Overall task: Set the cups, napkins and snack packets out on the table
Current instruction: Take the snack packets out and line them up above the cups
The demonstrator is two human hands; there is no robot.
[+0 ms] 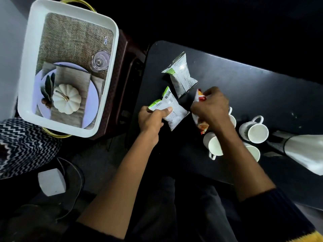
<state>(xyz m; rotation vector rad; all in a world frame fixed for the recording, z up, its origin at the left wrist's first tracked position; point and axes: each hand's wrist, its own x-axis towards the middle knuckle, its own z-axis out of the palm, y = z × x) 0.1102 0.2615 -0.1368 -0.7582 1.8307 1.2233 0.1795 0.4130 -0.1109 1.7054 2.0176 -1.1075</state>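
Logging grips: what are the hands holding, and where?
Left hand grips a green-and-white snack packet by its near end; right hand clutches a red-orange packet around its middle.

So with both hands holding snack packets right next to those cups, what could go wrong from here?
1. The right hand, its grip on the red and orange packet, hangs directly over the white cups; its forearm could tip one.
2. The left hand holds the green and white packet near the table edge, so it might slide off once released.
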